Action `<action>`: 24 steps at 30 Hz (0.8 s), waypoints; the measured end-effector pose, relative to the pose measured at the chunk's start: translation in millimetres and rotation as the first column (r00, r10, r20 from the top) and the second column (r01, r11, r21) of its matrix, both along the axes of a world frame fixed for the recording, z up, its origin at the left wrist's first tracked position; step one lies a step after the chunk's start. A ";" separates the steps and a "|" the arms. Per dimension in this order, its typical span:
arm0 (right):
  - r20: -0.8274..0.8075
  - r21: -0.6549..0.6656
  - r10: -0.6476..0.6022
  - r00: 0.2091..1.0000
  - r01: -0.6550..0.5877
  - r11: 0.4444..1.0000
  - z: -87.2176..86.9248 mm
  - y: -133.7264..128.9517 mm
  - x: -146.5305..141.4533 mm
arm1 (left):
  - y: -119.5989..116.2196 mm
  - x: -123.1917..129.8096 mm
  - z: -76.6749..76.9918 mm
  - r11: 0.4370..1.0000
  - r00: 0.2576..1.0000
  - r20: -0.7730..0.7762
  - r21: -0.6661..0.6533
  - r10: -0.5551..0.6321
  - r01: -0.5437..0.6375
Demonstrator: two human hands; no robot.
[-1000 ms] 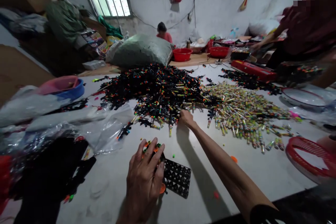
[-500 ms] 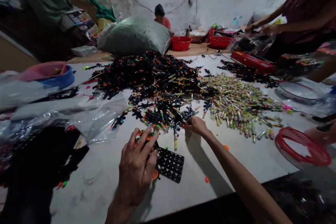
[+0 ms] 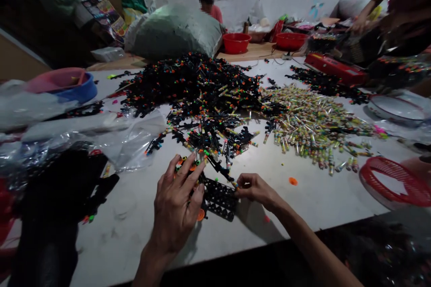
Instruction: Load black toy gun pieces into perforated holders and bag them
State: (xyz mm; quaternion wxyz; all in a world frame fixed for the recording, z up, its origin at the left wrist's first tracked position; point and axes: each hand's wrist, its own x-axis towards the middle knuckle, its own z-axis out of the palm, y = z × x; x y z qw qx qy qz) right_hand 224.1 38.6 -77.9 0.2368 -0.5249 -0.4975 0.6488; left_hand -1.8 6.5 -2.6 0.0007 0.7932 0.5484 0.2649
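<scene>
My left hand [image 3: 180, 208] lies with fingers stretched and spread over several small black toy pieces with orange and green tips. These pieces are mostly hidden beneath it, at the left end of a black tray with round cups [image 3: 222, 206]. In a closed pinch, my right hand [image 3: 256, 190] has a black toy gun [image 3: 217, 167] by its colourful near end, slanting above the tray's far edge. Beyond my hands is a large heap of black toy guns [image 3: 188, 80] with bright tips. To its right, many small candy-coloured tubes [image 3: 310, 125] are spread out.
A red basket [image 3: 392, 184] and an orange disc [image 3: 292, 181] are on the right. Clear plastic bags [image 3: 134, 143] and a blue basin [image 3: 79, 92] stand left. A red sealer-like machine [image 3: 336, 69] sits at the back right. Two other people work beyond the table.
My right hand has come back from the near side of the heap to the tray, now with a toy gun. My left hand stays at the tray. The view has tilted down slightly.
</scene>
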 end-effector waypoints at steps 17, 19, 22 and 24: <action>0.074 0.290 0.046 0.996 -0.066 0.955 1.5 -24.5 -55.6 | -0.7 2.1 2.8 1.000 1.000 0.013 -0.030 0.006 -0.006; 0.098 0.323 0.068 0.993 -0.097 0.942 -1.1 -23.9 -59.4 | -0.9 1.9 2.6 1.000 1.000 0.011 -0.028 0.012 -0.012; 0.285 0.428 0.106 0.953 -0.225 0.876 -7.2 -25.2 -63.5 | -1.2 0.9 2.6 1.000 1.000 0.006 -0.026 0.012 -0.012; 0.468 0.473 0.095 0.879 -0.340 0.813 -12.8 -29.4 -67.4 | -1.3 0.5 2.7 1.000 1.000 0.001 -0.024 0.005 -0.004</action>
